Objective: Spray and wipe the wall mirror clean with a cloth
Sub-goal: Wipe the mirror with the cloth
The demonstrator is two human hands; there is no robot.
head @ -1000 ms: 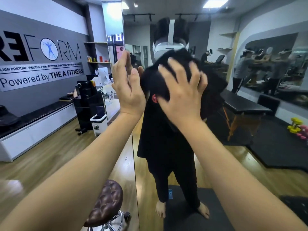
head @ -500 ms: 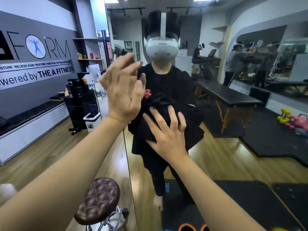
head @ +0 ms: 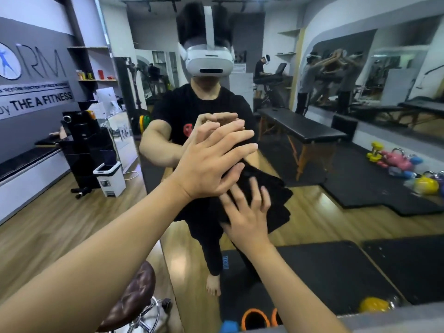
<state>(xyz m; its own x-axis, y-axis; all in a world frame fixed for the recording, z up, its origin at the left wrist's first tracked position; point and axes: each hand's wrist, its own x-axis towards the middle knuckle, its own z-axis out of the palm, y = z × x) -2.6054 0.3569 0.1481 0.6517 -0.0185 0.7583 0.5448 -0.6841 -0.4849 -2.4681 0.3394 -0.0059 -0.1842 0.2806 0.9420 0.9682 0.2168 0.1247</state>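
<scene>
The wall mirror [head: 336, 224] fills the middle and right of the head view and reflects me and the gym. A black cloth [head: 274, 191], bunched and folded, lies against the glass at about waist height of my reflection. My right hand [head: 245, 212] presses it flat to the mirror with fingers spread over its lower left part. Just above and left of it, my left hand [head: 211, 159] is flat and open, fingers apart, its fingertips reaching over the cloth's upper edge. No spray bottle is in sight.
A brown padded stool [head: 129, 301] stands low left by the mirror's edge. A white bin [head: 109, 179] and a black cabinet [head: 84, 145] stand at the left wall. The glass reflects a massage table [head: 302, 131] and dumbbells [head: 394, 159].
My right hand has dragged the cloth down the mirror from head height to waist height. My left hand has moved right and down, from bare glass onto the cloth's top.
</scene>
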